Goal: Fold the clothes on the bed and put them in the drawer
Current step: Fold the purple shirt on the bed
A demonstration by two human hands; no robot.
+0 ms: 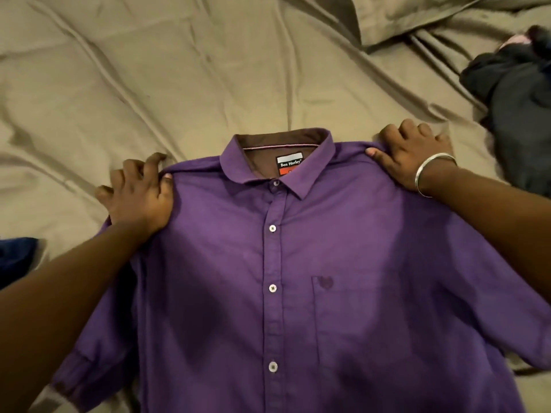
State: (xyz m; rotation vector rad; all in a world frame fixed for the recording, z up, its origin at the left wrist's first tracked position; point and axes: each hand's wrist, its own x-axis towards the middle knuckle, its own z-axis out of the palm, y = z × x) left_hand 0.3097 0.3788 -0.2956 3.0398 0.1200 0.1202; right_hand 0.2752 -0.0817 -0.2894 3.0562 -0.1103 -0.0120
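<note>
Hands, left (pixel 135 195) and right (pixel 410 153), each grip pinching a purple shirt (pixel 298 278) shoulder.

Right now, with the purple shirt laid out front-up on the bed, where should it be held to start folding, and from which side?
At the two shoulder seams, from the outer edges inward. The shirt lies flat, buttoned, collar away from the person, so the shoulders are the firm upper corners. The left hand and right hand already pinch there, thumbs on top, fingers curled under the edge.

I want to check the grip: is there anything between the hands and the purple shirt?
Nothing visible. The left hand and the right hand each pinch a shoulder of the purple shirt directly, thumb on top.
</note>
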